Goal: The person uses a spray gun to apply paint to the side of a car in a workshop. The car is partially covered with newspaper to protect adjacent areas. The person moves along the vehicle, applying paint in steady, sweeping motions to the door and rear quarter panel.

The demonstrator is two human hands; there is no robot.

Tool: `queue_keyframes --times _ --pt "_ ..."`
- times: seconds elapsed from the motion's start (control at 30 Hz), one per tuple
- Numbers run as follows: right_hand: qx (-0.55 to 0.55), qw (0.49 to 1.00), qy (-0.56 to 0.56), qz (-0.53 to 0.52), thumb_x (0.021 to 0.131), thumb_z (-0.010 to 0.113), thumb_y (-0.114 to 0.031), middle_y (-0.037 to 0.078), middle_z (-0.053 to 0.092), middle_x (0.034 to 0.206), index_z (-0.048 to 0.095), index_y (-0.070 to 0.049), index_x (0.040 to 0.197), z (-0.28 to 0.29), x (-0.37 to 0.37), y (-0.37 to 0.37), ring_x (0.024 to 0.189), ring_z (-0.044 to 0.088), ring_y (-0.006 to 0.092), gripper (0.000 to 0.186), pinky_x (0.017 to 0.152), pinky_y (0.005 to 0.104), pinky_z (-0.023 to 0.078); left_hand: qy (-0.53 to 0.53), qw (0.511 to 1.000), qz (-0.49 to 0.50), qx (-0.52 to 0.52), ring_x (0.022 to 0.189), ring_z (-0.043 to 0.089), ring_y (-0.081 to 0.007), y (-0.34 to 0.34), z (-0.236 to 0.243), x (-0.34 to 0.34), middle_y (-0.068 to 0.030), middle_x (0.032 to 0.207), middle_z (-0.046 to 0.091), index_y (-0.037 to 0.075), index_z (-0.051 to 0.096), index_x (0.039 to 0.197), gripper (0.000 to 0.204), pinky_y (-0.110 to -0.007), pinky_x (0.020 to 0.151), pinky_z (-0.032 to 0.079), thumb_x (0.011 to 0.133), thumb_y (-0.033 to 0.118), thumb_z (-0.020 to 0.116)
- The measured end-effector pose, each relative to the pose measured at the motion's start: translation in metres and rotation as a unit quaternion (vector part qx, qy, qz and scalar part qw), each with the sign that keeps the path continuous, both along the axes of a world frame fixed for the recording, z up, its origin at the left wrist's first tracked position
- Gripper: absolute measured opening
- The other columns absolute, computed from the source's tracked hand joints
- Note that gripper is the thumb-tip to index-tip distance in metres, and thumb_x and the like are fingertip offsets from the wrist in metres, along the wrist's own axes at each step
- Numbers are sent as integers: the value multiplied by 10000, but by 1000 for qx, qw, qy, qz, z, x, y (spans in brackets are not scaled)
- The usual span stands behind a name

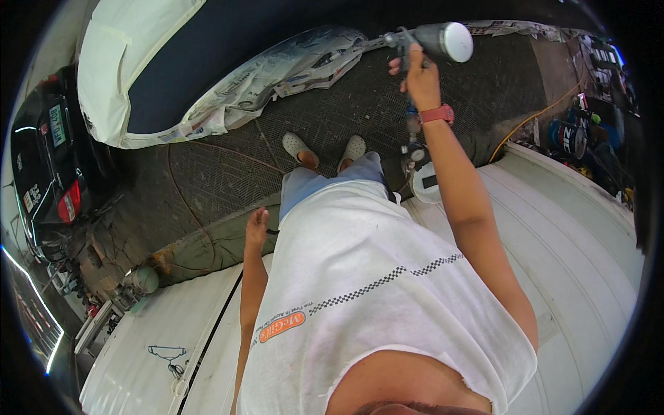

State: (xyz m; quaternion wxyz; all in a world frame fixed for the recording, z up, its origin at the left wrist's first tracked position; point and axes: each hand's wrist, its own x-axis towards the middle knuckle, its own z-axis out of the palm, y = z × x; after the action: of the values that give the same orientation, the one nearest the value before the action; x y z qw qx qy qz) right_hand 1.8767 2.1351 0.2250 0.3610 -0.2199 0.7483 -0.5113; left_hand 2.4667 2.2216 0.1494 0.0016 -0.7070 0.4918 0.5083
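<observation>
My right hand [420,77] reaches forward, wrapped round the grip of a spray gun [402,43]. The gun's grey cup with a white lid [458,42] points to the right. Below the grip hang an air fitting and a round gauge [415,152]. The nozzle faces left, close to newspaper masking [304,66] along the lower edge of a dark car panel [180,90]. White masking paper [104,76] surrounds the panel's left end. My left hand [256,225] hangs beside my hip, its fingers loosely bent and slightly apart, with nothing visible in them.
A thin hose [181,200] curves across the dark floor [228,159] at left. Another black car [48,152] stands far left. A yellow-orange hose [526,124] and several cans [568,138] lie at right. Behind me is a white ribbed surface [574,228], near a round white lid [425,183].
</observation>
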Motion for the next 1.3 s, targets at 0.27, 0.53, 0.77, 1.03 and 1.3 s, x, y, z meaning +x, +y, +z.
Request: queue_keyframes --times 0.27,0.53,0.77,1.03,1.3 --pt "-36 997 38 -59 1062 429 -521 109 741 924 672 30 1088 21 -3 14 772 714 148 603 454 254 485 -17 999 -18 39 1098 625 -220 29 -15 27 -148 1193 683 -40 604 1327 590 -328 963 481 992 444 652" --pt "-72 994 2 80 1066 477 -460 62 716 801 713 0 965 14 103 -17 580 605 80 527 450 240 431 15 999 6 40 1036 611 -173 12 -3 9 -116 1141 675 -44 591 1336 559 -292 933 478 1007 405 638" --pt "-89 972 -36 213 1059 519 -404 95 727 828 695 56 1059 31 175 -44 754 683 152 492 755 316 541 58 995 79 16 1099 604 -178 8 -3 12 -104 1229 651 -33 565 1363 549 -303 960 473 1013 384 634" --pt "-66 978 -92 174 1042 536 -454 80 722 803 713 23 1017 45 152 -48 717 677 140 510 639 294 535 -37 998 -12 41 1169 610 -251 30 6 22 -168 1253 663 -54 581 1335 554 -350 1022 456 1017 398 626" --pt "26 997 21 65 1061 393 -562 84 734 890 676 -9 1132 54 23 -4 763 694 134 626 488 257 476 -12 999 1 50 1141 630 -252 33 -14 28 -188 1230 673 -52 591 1330 611 -342 990 477 996 457 641"
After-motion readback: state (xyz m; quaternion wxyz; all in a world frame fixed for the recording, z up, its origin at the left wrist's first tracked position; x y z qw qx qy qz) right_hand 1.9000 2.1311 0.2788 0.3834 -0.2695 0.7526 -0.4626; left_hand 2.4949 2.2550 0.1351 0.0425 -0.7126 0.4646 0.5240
